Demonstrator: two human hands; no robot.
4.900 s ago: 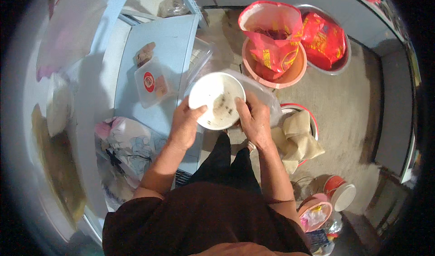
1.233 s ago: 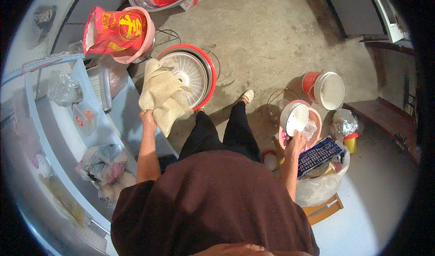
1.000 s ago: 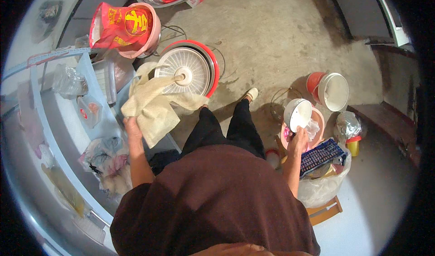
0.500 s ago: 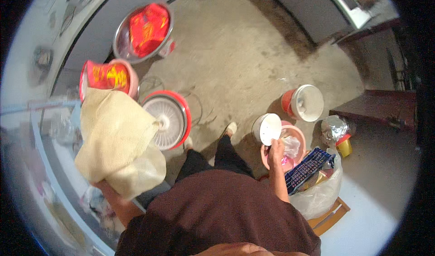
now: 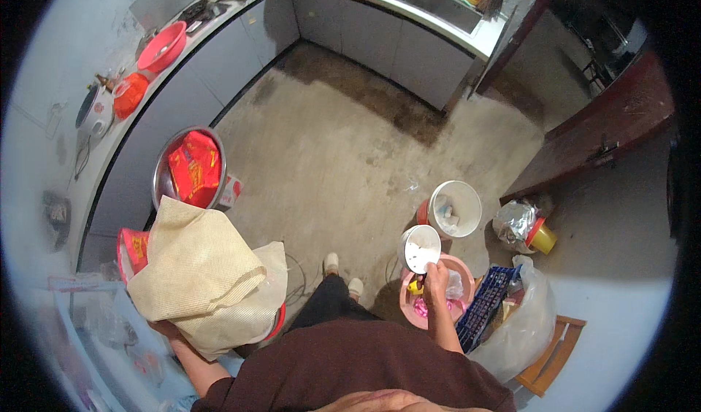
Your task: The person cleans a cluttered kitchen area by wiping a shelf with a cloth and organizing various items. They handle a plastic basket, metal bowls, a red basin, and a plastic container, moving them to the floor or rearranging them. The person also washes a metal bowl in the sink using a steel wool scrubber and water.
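Observation:
My left hand is at the lower left, closed at the edge of large beige woven mesh sheets. Most of its fingers are hidden under the mesh, which hangs in loose folds. In my right hand is a white bowl-shaped vessel, tilted so its inside shows a few dark specks. That hand is above a pink basin that contains a clear plastic bag and bright pink items. Just beyond the vessel stands a white bucket with pale scraps inside.
A metal basin holding a red bag stands by the left cabinets. At right are a blue plastic basket, a large clear bag, a wooden chair and a yellow container. A sink is set in the far counter.
The view has swung up, showing more counter and the sink. The mesh now covers the red-rimmed round container on the left. Both hands keep their holds.

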